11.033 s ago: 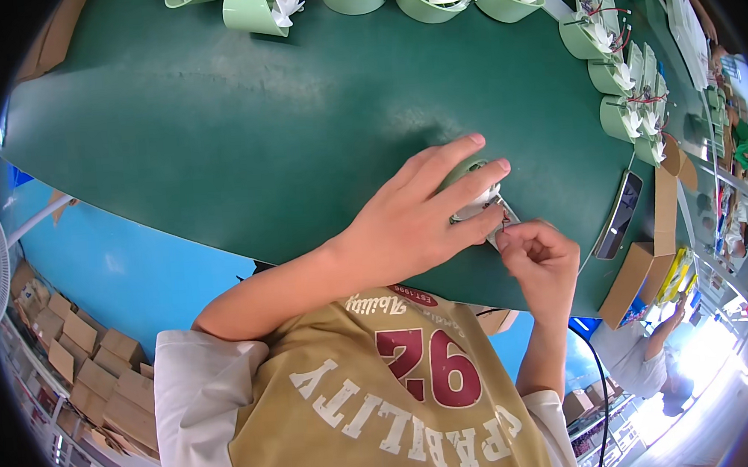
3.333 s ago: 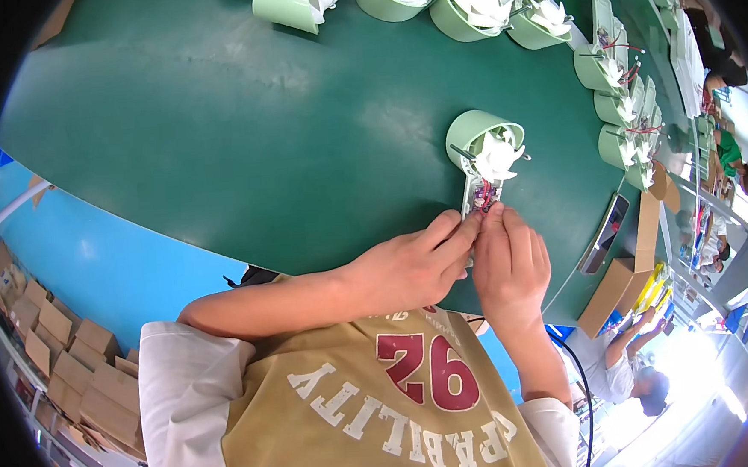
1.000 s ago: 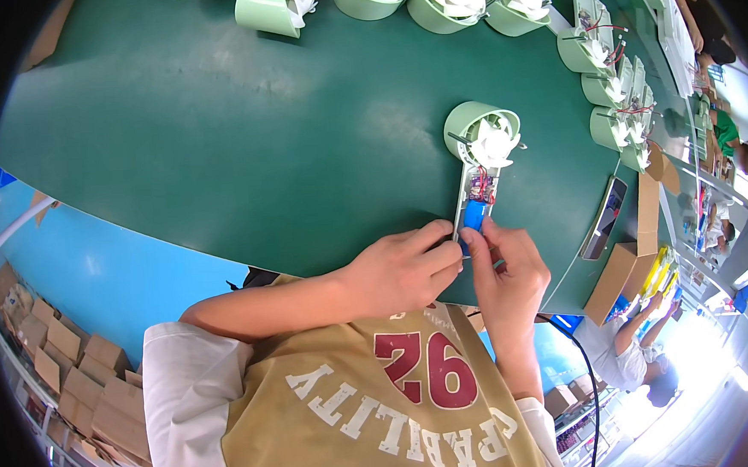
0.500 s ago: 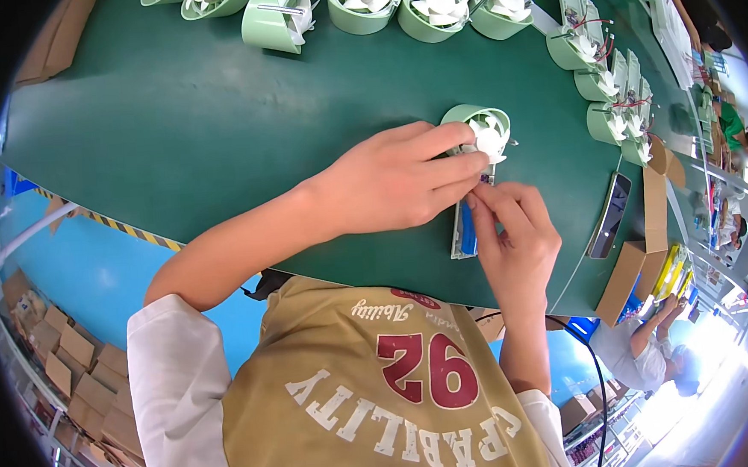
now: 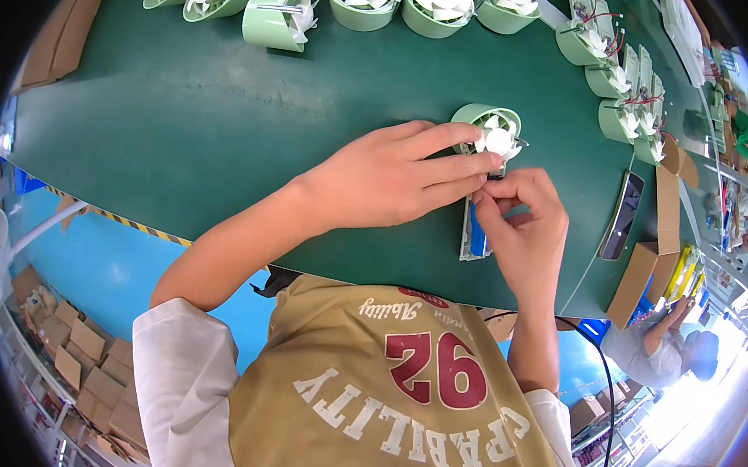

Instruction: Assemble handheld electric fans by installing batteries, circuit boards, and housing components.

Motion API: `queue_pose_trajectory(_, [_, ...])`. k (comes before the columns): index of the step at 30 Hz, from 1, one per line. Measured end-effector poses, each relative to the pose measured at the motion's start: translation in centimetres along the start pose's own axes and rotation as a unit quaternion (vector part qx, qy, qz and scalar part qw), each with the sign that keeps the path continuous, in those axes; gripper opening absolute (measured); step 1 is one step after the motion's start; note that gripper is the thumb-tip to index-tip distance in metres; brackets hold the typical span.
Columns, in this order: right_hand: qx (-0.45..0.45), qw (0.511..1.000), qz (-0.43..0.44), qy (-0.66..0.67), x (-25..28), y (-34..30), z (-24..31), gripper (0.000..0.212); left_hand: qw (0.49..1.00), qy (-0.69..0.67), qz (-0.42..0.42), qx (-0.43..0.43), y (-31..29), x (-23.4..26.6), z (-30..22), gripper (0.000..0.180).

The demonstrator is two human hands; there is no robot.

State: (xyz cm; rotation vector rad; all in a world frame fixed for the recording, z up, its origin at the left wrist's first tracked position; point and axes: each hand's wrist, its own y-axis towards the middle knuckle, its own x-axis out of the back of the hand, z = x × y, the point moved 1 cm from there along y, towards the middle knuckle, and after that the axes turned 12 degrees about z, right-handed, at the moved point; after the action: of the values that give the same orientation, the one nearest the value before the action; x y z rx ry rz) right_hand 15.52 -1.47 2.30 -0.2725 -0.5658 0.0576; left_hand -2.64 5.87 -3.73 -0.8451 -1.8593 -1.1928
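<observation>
A pale green fan housing (image 5: 463,118) with white blades lies on the green table in front of me, its long handle part pointing toward my body. Along that handle part sits a blue block (image 5: 478,234), perhaps a battery. My left hand (image 5: 400,176) reaches over the unit from the left, fingers stretched out and resting at the blades and the neck. Just below its fingertips, my right hand (image 5: 523,216) pinches thumb and finger together at the neck. Whatever lies between those fingers is too small and covered to make out.
Several similar fan units (image 5: 438,15) stand along the far edge, and more (image 5: 620,120) run down the right side. A phone (image 5: 622,217) lies at the right, near an open cardboard box (image 5: 636,282). A person (image 5: 655,349) works beyond it.
The view has shifted slightly, so the whole scene sits a little differently. My right hand's fingers have curled further at the neck; my left hand stays over the fan unit.
</observation>
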Motion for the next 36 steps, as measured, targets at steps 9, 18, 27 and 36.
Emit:
queue_pose_trajectory(9, [-0.012,0.999,0.031,-0.007,0.0,1.1,-0.6,0.017,0.998,0.050,0.049,-0.009,-0.1,0.6,-0.3,0.038])
queue_pose_trajectory(18, [-0.083,0.990,0.053,0.101,0.8,0.4,-2.4,0.025,0.992,-0.039,0.016,0.120,0.6,-0.1,-1.8,0.026])
queue_pose_trajectory(27, [-0.094,0.985,0.073,0.127,1.6,1.0,-2.6,0.040,0.950,-0.157,-0.008,0.269,3.9,-0.7,-1.0,0.069])
queue_pose_trajectory(36, [0.067,0.993,0.010,0.092,0.6,-2.2,-5.6,0.052,0.766,-0.547,0.056,0.332,3.8,2.4,-2.1,0.072])
